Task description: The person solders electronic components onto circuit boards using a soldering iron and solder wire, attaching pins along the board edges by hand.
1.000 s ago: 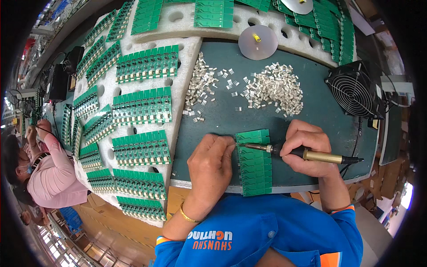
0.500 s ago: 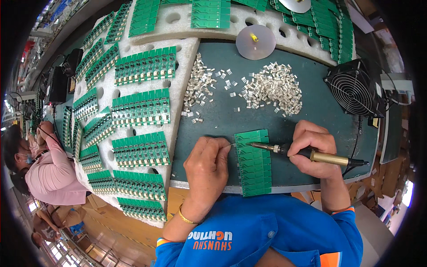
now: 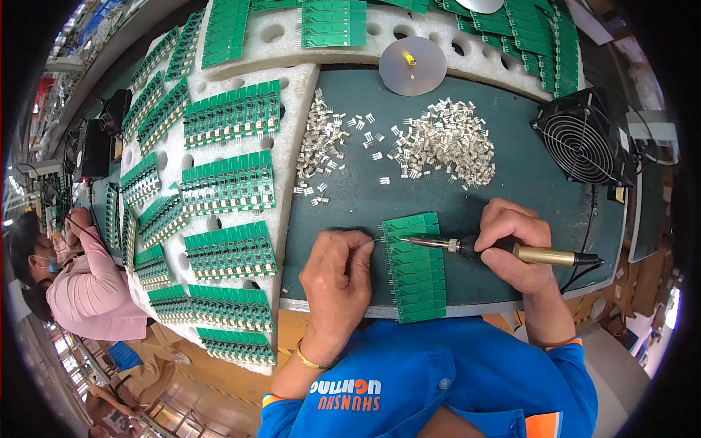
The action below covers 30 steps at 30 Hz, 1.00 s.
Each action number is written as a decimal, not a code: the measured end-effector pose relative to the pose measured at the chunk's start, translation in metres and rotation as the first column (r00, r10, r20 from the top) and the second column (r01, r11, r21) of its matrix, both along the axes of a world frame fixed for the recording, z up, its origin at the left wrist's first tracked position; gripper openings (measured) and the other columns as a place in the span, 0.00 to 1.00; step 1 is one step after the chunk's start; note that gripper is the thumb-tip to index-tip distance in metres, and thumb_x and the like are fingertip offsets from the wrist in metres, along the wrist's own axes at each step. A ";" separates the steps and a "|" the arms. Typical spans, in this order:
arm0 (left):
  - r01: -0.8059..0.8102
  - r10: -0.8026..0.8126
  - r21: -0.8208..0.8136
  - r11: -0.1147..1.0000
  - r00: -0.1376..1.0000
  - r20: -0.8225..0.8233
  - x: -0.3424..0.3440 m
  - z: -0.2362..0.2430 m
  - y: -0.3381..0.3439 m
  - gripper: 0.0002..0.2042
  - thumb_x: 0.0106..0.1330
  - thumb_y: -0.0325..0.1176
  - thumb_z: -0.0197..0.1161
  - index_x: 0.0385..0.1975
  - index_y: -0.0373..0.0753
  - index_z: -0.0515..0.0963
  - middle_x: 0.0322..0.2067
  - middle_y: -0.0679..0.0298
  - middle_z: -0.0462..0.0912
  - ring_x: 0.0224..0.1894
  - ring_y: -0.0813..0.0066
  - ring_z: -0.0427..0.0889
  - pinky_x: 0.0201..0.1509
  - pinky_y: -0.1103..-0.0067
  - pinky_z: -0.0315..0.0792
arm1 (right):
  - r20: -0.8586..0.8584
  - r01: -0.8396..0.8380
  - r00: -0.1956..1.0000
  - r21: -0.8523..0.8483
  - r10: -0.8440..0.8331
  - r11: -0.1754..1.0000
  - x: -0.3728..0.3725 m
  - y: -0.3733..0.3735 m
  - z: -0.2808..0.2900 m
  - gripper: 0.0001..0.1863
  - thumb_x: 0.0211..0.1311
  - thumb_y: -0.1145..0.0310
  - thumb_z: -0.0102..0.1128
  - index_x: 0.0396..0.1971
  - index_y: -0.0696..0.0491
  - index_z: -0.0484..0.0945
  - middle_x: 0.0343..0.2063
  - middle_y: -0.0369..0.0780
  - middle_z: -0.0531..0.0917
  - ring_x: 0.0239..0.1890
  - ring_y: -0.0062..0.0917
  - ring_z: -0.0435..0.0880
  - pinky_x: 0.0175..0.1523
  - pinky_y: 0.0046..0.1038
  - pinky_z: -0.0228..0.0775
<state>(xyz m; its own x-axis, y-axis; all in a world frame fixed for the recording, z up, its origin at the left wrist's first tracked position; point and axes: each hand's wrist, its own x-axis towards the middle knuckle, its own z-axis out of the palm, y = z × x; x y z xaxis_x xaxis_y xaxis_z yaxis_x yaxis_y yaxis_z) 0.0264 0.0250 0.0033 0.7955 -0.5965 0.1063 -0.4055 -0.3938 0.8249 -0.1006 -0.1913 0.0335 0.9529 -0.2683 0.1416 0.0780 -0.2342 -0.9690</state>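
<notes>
In front of me a panel of green circuit boards [image 3: 416,274] lies on the bench with its trace side up. A row of small pins sticks out along its left edge. My right hand [image 3: 515,244] grips a soldering iron [image 3: 542,255] with a brass-coloured handle. Its tip reaches over the panel's upper left part; whether it touches is too fine to tell. Just left of the panel, my left hand [image 3: 336,274] is closed in a pinch on a thin wire, apparently solder wire [image 3: 377,239], whose end points to the panel's pins.
Two heaps of small white connectors [image 3: 445,142] lie farther back. White foam trays [image 3: 299,95] hold several populated board panels [image 3: 228,179] at left. A round disc [image 3: 412,67] and a black fan [image 3: 580,139] stand at the back and right. A person in pink [image 3: 95,292] works at far left.
The iron's tip has shifted slightly left over the panel. My left hand keeps its pinch beside the panel. The whole view has moved a little.
</notes>
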 end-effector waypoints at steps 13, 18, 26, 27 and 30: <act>-0.020 0.020 0.002 1.000 0.998 -0.065 -0.001 0.001 0.002 0.05 0.57 0.19 0.65 0.29 0.34 0.76 0.27 0.59 0.78 0.25 0.67 0.78 0.29 0.76 0.72 | 0.043 0.058 0.997 0.075 -0.061 0.995 -0.003 0.006 -0.008 0.14 0.64 0.60 0.59 0.31 0.57 0.79 0.24 0.37 0.79 0.27 0.22 0.74 0.31 0.24 0.63; -0.010 0.010 -0.002 1.000 0.997 -0.073 -0.002 0.001 0.002 0.05 0.58 0.19 0.65 0.29 0.34 0.76 0.27 0.59 0.78 0.25 0.68 0.78 0.29 0.77 0.72 | 0.009 0.019 1.000 0.067 -0.019 0.998 -0.004 0.007 -0.005 0.21 0.67 0.51 0.56 0.31 0.57 0.81 0.24 0.38 0.79 0.26 0.22 0.74 0.30 0.25 0.65; -0.019 0.018 -0.029 0.999 0.998 -0.056 -0.002 0.001 0.003 0.05 0.58 0.19 0.65 0.29 0.33 0.75 0.27 0.59 0.78 0.24 0.69 0.78 0.29 0.77 0.72 | -0.014 0.017 1.000 0.016 -0.017 1.000 -0.001 0.005 -0.008 0.20 0.67 0.52 0.56 0.32 0.57 0.81 0.23 0.36 0.78 0.24 0.20 0.74 0.30 0.24 0.64; -0.021 0.019 -0.031 0.999 0.998 -0.059 -0.002 0.000 0.003 0.05 0.59 0.19 0.65 0.29 0.33 0.75 0.27 0.59 0.78 0.24 0.69 0.78 0.29 0.77 0.72 | -0.013 0.015 1.000 0.016 -0.015 1.000 -0.001 0.006 -0.009 0.20 0.67 0.52 0.56 0.32 0.57 0.81 0.23 0.36 0.78 0.24 0.20 0.74 0.30 0.24 0.64; -0.024 0.022 -0.028 0.999 0.998 -0.064 -0.001 0.000 0.003 0.05 0.59 0.20 0.65 0.29 0.33 0.74 0.27 0.59 0.77 0.23 0.69 0.78 0.28 0.77 0.72 | -0.010 0.012 1.000 0.016 -0.012 1.000 0.000 0.007 -0.011 0.19 0.67 0.53 0.56 0.32 0.56 0.81 0.23 0.36 0.78 0.24 0.20 0.74 0.30 0.24 0.65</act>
